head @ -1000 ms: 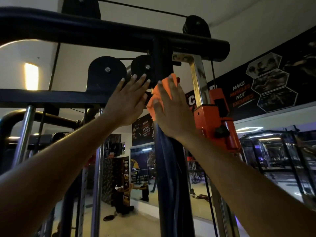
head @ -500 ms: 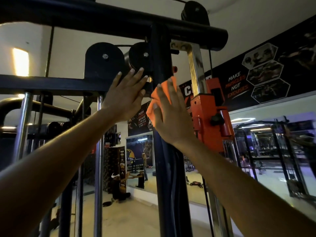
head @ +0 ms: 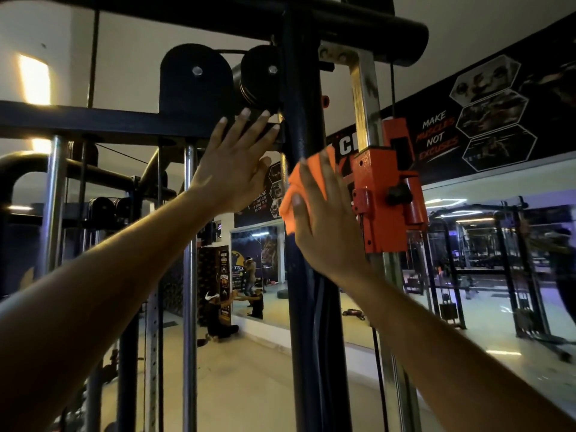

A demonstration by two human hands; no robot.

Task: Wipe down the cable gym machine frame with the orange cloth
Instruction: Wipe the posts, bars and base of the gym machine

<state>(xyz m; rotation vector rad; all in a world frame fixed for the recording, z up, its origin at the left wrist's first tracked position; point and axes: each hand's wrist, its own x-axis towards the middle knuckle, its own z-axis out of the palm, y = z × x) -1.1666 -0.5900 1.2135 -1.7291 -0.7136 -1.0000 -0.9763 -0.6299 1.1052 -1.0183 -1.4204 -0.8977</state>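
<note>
Orange cloth (head: 296, 194), soft, light and likely to bunch or slip, lies pressed flat against the black upright post (head: 304, 120) under the right hand (head: 324, 226), fingers straight, best kept under the palm, while the left hand (head: 233, 169) rests open-fingered on the crossbar (head: 78, 120).

I'm looking into a dim gym. Overhead, a pale ceiling (head: 467, 23) meets a white wall with a warm glowing light panel (head: 34, 79) at the upper left. Along the right wall runs a dark banner (head: 486, 120) printed with "MAKE MUSCLES NOT EXCUSES" beside hexagonal pictures (too dark for me to read their content). Below it a broad mirror (head: 483, 238) reflects racks and strip lights in a bluish tint. Farther back, a second mirror (head: 258, 263) stands beside a tall dark poster (head: 223, 275). The floor (head: 249, 385) is pale and glossy, catching yellowish light.
</note>
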